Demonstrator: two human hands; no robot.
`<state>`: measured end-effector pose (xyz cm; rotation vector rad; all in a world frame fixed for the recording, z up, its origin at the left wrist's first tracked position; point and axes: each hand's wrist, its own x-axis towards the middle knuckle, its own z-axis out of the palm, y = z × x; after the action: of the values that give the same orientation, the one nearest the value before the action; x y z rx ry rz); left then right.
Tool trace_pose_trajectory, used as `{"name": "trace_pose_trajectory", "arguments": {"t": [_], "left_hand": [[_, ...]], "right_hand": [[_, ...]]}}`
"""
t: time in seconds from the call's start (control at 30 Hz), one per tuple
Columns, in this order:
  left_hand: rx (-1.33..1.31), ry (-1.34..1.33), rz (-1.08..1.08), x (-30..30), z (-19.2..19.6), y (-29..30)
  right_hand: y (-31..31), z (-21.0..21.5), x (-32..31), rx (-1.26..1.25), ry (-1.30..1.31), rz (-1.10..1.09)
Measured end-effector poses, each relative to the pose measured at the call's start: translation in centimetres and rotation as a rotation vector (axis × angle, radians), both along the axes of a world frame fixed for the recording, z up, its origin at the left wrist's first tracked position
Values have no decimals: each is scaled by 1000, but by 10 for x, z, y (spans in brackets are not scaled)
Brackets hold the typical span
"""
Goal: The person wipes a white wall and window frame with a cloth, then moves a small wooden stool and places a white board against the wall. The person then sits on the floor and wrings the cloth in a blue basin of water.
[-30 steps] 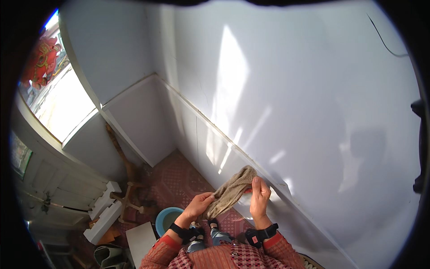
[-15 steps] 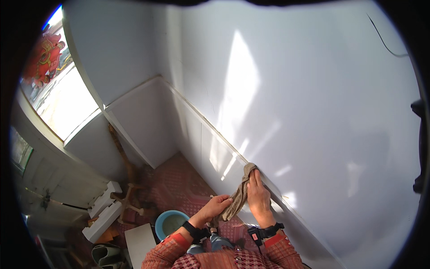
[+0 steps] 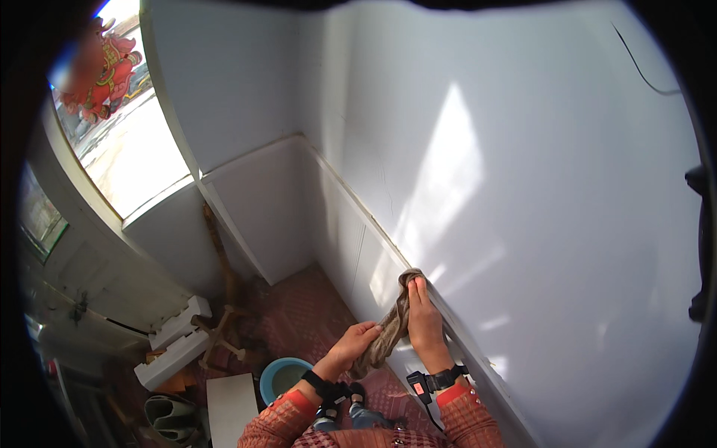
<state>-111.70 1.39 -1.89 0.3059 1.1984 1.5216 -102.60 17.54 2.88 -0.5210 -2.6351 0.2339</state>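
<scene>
A brown-grey cloth (image 3: 389, 337) stretches between my two hands, its lower end hanging loose. My right hand (image 3: 425, 322) presses the bunched upper end of it against the narrow ledge (image 3: 387, 240) that runs along the wall. The fingers of that hand point upward and are held together over the cloth. Farther left and lower, my left hand (image 3: 352, 346) pinches the cloth's middle between thumb and fingers. Both wrists wear black bands, and the right one carries a small box.
A light-blue basin (image 3: 272, 382) stands on the red patterned floor (image 3: 299, 306), left of my feet. Around it are a pale board (image 3: 232, 411), a wooden stand (image 3: 221, 336), white foam pieces (image 3: 173, 358) and a rolled green mat (image 3: 170, 418). A bright window (image 3: 133, 149) is at upper left.
The view has turned, so the wall, window and floor things sit farther right. My hands keep their hold on the cloth; the right hand is a little farther left in view.
</scene>
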Motion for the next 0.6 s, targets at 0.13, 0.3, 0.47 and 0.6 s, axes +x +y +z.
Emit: {"name": "trace_pose_trajectory", "arguments": {"t": [0.13, 0.3, 0.47, 0.6], "left_hand": [[20, -5, 33, -15, 0, -3], [65, -73, 119, -35, 4, -7], [84, -63, 169, -59, 15, -6], [124, -109, 305, -80, 15, -2]], "right_hand": [[-2, 2, -18, -3, 4, 9], [-1, 9, -40, -11, 9, 55], [4, 6, -76, -101, 95, 112], [13, 0, -115, -118, 12, 105]]}}
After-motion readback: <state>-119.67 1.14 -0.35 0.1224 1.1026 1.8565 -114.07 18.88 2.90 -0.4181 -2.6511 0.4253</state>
